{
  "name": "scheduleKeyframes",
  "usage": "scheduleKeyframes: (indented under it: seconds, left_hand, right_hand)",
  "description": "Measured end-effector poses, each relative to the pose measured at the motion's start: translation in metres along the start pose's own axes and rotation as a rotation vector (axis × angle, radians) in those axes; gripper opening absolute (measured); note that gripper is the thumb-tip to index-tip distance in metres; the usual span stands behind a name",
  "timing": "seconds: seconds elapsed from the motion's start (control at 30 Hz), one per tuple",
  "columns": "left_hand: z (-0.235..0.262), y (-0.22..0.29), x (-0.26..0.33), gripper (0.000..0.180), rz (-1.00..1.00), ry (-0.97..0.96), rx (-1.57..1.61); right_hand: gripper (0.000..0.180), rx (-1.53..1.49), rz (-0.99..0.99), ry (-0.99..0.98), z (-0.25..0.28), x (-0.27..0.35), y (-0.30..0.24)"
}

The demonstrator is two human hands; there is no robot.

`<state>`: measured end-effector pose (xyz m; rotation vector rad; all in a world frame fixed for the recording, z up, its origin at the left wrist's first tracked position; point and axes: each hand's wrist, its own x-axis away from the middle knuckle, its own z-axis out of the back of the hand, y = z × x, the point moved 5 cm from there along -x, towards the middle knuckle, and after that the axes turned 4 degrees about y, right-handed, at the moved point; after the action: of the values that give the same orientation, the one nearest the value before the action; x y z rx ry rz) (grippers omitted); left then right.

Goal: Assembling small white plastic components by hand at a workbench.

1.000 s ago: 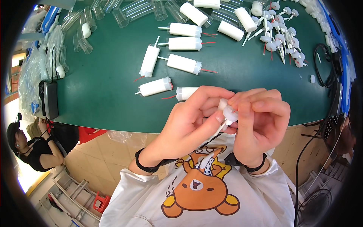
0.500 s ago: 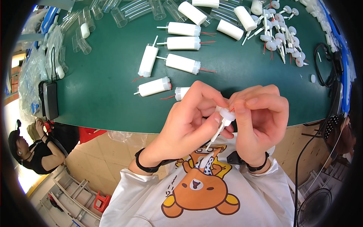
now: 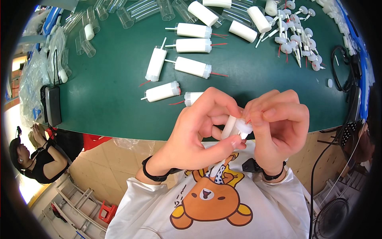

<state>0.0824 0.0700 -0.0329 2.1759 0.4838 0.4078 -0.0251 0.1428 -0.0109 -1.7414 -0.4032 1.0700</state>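
Observation:
My left hand (image 3: pixel 203 131) is curled round a white cylinder (image 3: pixel 229 126) and a translucent white round cap with a stem (image 3: pixel 244 126). Its thumb presses below the cap. Whether the cap touches the cylinder is hard to make out. Close beside it, my right hand (image 3: pixel 280 129) has thumb and fingers pinched together at a short red wire (image 3: pixel 249 121) by the cap. Just beyond my left hand lies a white cylinder in a clear sleeve (image 3: pixel 192 98), partly hidden by the fingers. Similar cylinders (image 3: pixel 192 67) with red wires and thin white stems lie farther off.
Capped stems with red wires (image 3: pixel 294 38) are heaped at the far right of the green table (image 3: pixel 115 87). Clear tubes (image 3: pixel 145 10) and plain white cylinders (image 3: pixel 242 31) lie along the back. A black adapter (image 3: pixel 52 105) sits at the left edge; a person (image 3: pixel 41 155) is beyond it.
The cap has tilted and turned in my fingers, and its stem now points less toward me. A white cylinder has come into view beside it. My right hand has shifted slightly right.

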Motion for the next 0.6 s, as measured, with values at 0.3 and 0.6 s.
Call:
scheduleKeyframes:
  seconds: [0.3,0.6]
  left_hand:
    - [-0.0011,-0.0035,0.0008,0.032,0.004,-0.021,-0.036]
    - [-0.0023,-0.0038,0.0033,0.032,0.013,-0.062,-0.039]
  right_hand:
    - [0.024,0.018,0.041,-0.014,0.0008,-0.0026,-0.0014]
    - [0.030,-0.039,0.032,0.113,-0.0056,0.0023,0.0001]
